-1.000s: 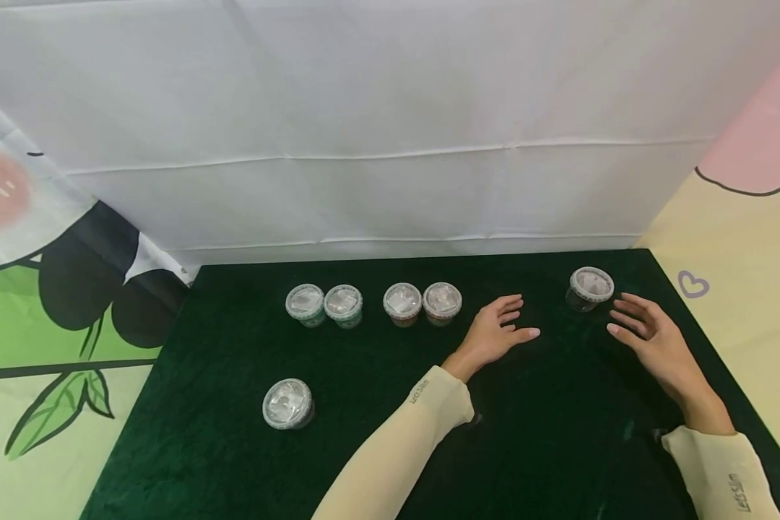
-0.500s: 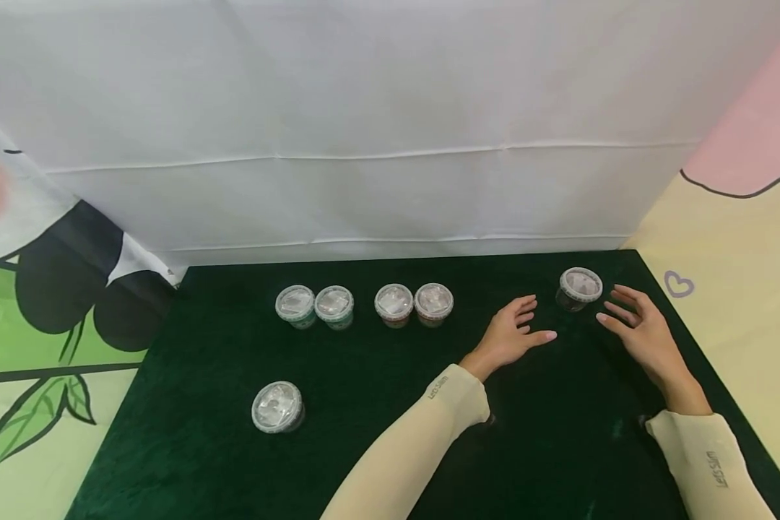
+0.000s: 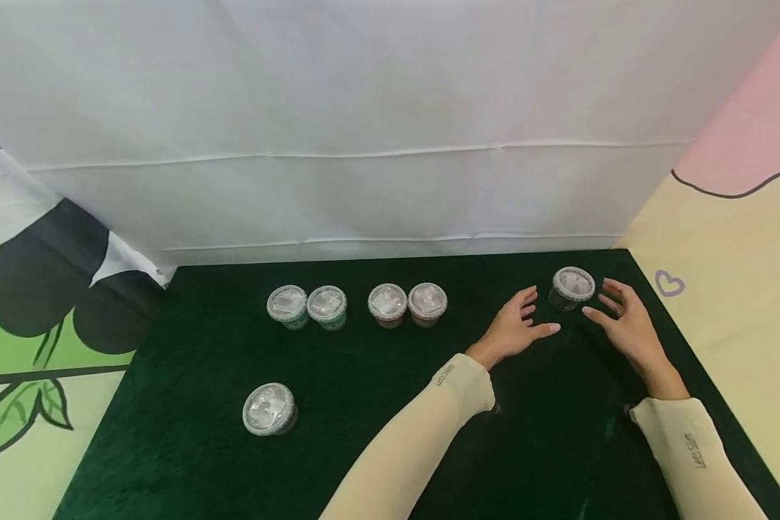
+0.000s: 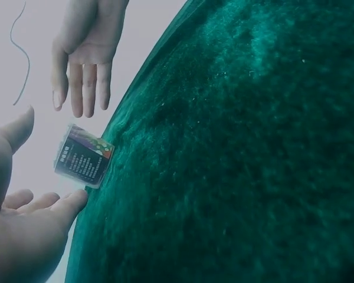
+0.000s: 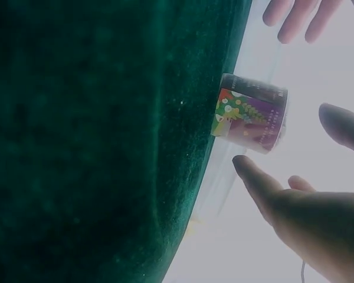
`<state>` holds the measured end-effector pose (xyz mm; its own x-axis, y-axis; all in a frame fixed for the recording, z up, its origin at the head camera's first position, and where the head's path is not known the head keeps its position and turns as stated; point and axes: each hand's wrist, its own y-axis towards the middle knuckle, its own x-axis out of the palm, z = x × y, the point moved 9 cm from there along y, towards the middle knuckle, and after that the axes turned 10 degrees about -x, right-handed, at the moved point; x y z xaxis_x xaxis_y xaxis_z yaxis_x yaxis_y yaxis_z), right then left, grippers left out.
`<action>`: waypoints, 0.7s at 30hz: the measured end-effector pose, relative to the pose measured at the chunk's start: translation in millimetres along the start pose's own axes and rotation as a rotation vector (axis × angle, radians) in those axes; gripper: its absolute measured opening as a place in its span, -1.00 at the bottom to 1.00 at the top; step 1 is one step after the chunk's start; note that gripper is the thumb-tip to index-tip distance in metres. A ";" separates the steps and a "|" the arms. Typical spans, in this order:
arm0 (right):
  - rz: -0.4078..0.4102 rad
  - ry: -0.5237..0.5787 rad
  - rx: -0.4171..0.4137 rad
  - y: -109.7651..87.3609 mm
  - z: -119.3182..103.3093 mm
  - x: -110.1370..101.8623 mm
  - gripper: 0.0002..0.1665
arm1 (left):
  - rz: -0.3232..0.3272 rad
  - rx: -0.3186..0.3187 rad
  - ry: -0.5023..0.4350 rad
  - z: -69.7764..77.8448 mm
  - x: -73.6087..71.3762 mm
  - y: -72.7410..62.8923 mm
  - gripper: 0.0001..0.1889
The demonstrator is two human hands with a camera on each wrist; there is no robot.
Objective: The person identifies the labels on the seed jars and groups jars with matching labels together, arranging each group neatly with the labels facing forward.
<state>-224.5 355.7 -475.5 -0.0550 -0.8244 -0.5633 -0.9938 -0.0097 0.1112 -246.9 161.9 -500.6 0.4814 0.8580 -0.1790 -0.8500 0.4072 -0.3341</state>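
A small round tub (image 3: 573, 287) with a pale lid and a dark body stands upright at the back right of the green cloth. In the right wrist view the same tub (image 5: 251, 112) shows a purple label with a flower pattern. My left hand (image 3: 513, 323) is spread to its left, thumb pointing right. On the other side my right hand (image 3: 629, 325) stands with fingers apart, its thumb just below the tub. Both hands face the tub with a gap on either side of it. In the left wrist view the tub (image 4: 84, 156) shows printed lettering, between both hands.
Two lidded tubs with greenish bodies, one of them a tub (image 3: 327, 307) on the right, stand side by side at the back. Two brownish ones, including this tub (image 3: 427, 304), stand right of them. Another lidded tub (image 3: 269, 409) sits nearer at left. A white cloth wall (image 3: 390, 195) rises behind.
The whole view has shifted, so the tubs appear further left. My hands have come closer to the tub at the back right, and the gaps on both sides have narrowed.
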 end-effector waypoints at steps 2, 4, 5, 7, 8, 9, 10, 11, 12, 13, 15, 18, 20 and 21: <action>-0.002 0.000 0.005 2.0 -0.3 1.2 -0.08 | -0.005 -0.006 -0.001 0.0 2.3 2.4 -0.17; -0.001 0.005 0.009 3.7 -0.8 2.1 -0.07 | -0.011 -0.004 0.003 1.1 5.1 4.6 -0.16; -0.002 0.008 0.009 4.6 -1.0 2.7 -0.07 | -0.016 -0.003 0.005 1.8 6.5 5.8 -0.16; -0.007 0.008 0.007 6.1 -1.1 4.0 -0.07 | -0.026 -0.005 0.008 2.6 9.2 8.1 -0.15; -0.010 0.012 0.007 6.8 -1.1 4.9 -0.06 | -0.032 -0.004 0.008 3.2 10.5 9.1 -0.15; -0.013 0.015 0.006 7.5 -1.0 5.9 -0.06 | -0.039 -0.005 0.009 3.5 11.7 10.1 -0.14; -0.018 0.020 0.006 8.1 -0.8 7.0 -0.06 | -0.046 -0.008 0.009 3.4 12.9 11.4 -0.14; -0.021 0.025 0.006 8.8 -0.5 8.1 -0.05 | -0.052 -0.013 0.007 3.2 13.6 12.4 -0.14; -0.024 0.029 0.008 9.3 -0.1 9.1 -0.05 | -0.057 -0.014 0.004 3.2 14.3 13.4 -0.13; -0.025 0.033 0.012 9.8 0.1 9.8 -0.05 | -0.061 -0.016 0.002 3.2 14.6 14.1 -0.13; -0.027 0.036 0.017 10.9 0.9 11.1 -0.04 | -0.067 -0.020 -0.003 3.1 15.0 15.4 -0.13; -0.027 0.034 0.024 12.6 1.7 12.5 -0.03 | -0.071 -0.025 -0.013 2.8 14.7 17.6 -0.12; -0.027 0.028 0.028 13.5 2.2 13.5 -0.03 | -0.075 -0.028 -0.015 2.0 14.5 19.9 -0.12; -0.026 0.023 0.030 14.1 2.6 14.1 -0.03 | -0.079 -0.028 -0.017 2.0 14.2 20.8 -0.12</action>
<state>-239.6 345.5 -483.9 -0.0273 -0.8368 -0.5469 -0.9973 -0.0148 0.0724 -258.1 183.3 -508.2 0.5428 0.8289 -0.1352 -0.8031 0.4652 -0.3723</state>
